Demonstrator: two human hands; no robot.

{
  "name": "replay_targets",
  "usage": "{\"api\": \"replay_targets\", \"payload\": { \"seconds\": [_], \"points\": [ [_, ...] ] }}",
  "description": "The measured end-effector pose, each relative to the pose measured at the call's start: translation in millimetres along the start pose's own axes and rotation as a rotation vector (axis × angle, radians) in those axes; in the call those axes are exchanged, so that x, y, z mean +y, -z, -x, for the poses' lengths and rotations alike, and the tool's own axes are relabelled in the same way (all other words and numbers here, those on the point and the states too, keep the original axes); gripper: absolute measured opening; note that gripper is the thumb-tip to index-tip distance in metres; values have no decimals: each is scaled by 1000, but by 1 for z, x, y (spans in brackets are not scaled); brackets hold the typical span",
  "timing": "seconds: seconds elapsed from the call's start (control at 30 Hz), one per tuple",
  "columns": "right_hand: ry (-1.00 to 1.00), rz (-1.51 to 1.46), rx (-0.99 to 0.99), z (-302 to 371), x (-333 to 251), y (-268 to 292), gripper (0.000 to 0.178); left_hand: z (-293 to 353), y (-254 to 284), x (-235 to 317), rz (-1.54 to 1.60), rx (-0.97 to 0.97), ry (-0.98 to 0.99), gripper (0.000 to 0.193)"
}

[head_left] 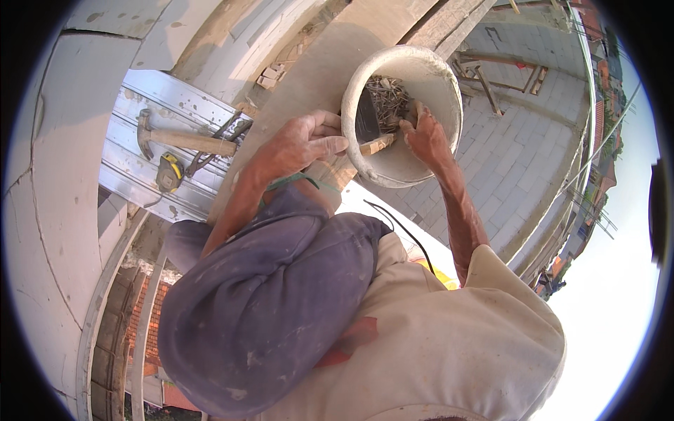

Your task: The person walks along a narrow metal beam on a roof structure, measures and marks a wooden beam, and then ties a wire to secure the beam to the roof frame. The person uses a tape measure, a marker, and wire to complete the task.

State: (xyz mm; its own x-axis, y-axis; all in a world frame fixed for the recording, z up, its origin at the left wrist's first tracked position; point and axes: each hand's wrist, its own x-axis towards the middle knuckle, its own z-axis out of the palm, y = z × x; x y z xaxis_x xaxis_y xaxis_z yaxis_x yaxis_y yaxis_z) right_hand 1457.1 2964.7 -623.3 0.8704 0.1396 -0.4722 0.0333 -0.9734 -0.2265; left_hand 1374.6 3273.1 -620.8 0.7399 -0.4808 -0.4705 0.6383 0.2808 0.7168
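Observation:
A pale, mortar-crusted bucket (451, 88) leans with its mouth toward me. In it lie a heap of nails (386, 98), a dark flat piece (366, 118) and a light wooden piece (378, 145). My left hand (305, 144) is at the bucket's left rim, its thumb and curled fingers against the edge. Inside the bucket, my right hand (427, 140) has its fingers bent together beside the nails; whatever they pinch is hidden.
Left of me, a claw hammer (186, 140), a yellow-black tape measure (170, 173) and dark pincers (203, 158) lie on a ribbed metal sheet (126, 158). A plank (309, 81) runs below the bucket. The block floor (484, 154) lies much lower at right.

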Motion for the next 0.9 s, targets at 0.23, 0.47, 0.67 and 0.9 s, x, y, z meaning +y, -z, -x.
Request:
{"api": "replay_targets", "payload": {
  "seconds": [0.23,0.47,0.67,0.9],
  "points": [
    [-196,-779,103,-15,-34,-30,77,-11,-11,5,-40,65,13,29],
    [221,-544,39,21,-58,-19,76,-12,-9,1,-23,127,27,24],
    [446,-504,-77,67,-90,-9,58,-11,-6,0,-8,97,5,24],
    [132,-495,189,26,-57,-6,53,-8,-10,-1,18,111,-20,24]
  ]
}}
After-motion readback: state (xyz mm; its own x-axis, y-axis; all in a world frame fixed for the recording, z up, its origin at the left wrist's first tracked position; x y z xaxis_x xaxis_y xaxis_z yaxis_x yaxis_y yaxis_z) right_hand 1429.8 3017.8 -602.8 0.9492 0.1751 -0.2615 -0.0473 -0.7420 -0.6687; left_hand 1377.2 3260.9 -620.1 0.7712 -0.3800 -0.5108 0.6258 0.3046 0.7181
